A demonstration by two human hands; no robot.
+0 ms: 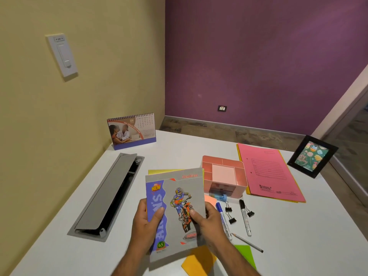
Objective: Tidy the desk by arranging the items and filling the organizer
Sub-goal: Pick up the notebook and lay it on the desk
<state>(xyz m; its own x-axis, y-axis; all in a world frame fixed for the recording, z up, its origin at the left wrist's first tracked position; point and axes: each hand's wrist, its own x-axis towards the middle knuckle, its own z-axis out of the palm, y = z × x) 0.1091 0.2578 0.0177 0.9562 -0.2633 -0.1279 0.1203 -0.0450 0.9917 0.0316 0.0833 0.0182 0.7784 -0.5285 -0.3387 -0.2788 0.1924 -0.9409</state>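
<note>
Both hands hold up a grey notebook [175,198] with a motocross rider on its cover, above the white desk [179,152]. My left hand [147,222] grips its left edge, thumb on the cover. My right hand [207,222] grips its right edge the same way. A yellow sheet [163,171] shows behind the notebook's top. The pink organizer [225,174] stands just to the right, its compartments showing a pink pad. Right of my right hand lie a blue marker [224,218], a black marker [245,218], a pencil [248,243] and black binder clips [231,215].
Pink and yellow file folders [268,172] lie right of the organizer, a black photo frame [312,156] beyond them. A desk calendar [132,131] stands at the back left. An open grey cable tray [107,196] is set in the desk at left. Orange [199,259] and green [246,253] papers lie near the front edge.
</note>
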